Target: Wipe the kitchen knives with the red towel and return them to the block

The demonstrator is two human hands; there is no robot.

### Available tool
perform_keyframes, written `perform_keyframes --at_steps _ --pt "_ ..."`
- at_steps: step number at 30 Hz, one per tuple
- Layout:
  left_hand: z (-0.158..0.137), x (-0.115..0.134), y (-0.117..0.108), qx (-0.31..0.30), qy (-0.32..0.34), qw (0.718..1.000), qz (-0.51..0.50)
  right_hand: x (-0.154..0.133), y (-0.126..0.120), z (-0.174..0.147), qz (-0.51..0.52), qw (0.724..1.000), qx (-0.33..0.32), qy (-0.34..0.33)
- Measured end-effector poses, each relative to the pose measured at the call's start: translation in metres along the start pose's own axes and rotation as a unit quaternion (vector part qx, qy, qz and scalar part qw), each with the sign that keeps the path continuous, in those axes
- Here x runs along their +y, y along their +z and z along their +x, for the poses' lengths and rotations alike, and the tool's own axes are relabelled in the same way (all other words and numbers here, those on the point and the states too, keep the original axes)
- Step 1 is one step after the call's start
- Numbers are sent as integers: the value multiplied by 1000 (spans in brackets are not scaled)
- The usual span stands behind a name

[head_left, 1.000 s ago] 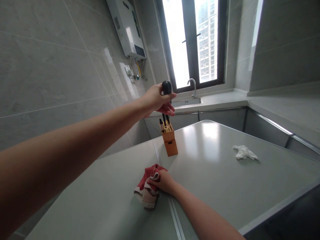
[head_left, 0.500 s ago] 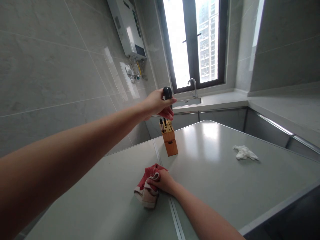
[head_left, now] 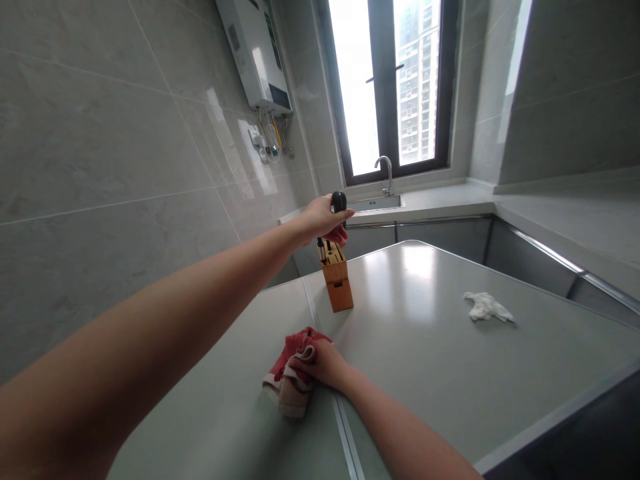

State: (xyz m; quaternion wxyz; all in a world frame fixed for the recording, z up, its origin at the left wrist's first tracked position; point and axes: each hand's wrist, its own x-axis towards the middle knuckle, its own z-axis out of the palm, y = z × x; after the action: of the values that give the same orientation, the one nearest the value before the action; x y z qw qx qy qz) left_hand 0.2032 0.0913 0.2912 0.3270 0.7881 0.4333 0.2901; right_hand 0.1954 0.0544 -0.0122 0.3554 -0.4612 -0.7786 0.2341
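Note:
My left hand (head_left: 327, 219) is closed around the black handle of a knife (head_left: 339, 200), held upright just above the wooden knife block (head_left: 339, 287). The fingers hide its lower part, so I cannot tell how far it sits in a slot. Other dark handles stick up from the left side of the block's top. Nearer to me, my right hand (head_left: 323, 363) grips a bunched red and beige cloth (head_left: 295, 377) over the table, in front of the block.
The pale table (head_left: 410, 373) has a metal seam (head_left: 343, 427) running through it. A crumpled white tissue (head_left: 487, 307) lies on its right part. Beyond are a counter with a sink and faucet (head_left: 389, 177), a window (head_left: 385, 87), and a wall-mounted water heater (head_left: 257, 57).
My left hand has lowered the knife a little toward the block. My right hand still holds the cloth, shifted very slightly left in view.

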Motion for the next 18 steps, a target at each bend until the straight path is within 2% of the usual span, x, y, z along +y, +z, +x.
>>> perform_keyframes --at_steps 6,12,18 --pt "9 -9 2 12 -13 1000 21 -1 -1 0 10 1000 -15 2" --pt "21 -47 2 32 -57 997 28 5 4 1 11 1000 -9 1" --pt "26 -76 22 17 -73 997 -23 5 5 0 30 1000 -8 7"
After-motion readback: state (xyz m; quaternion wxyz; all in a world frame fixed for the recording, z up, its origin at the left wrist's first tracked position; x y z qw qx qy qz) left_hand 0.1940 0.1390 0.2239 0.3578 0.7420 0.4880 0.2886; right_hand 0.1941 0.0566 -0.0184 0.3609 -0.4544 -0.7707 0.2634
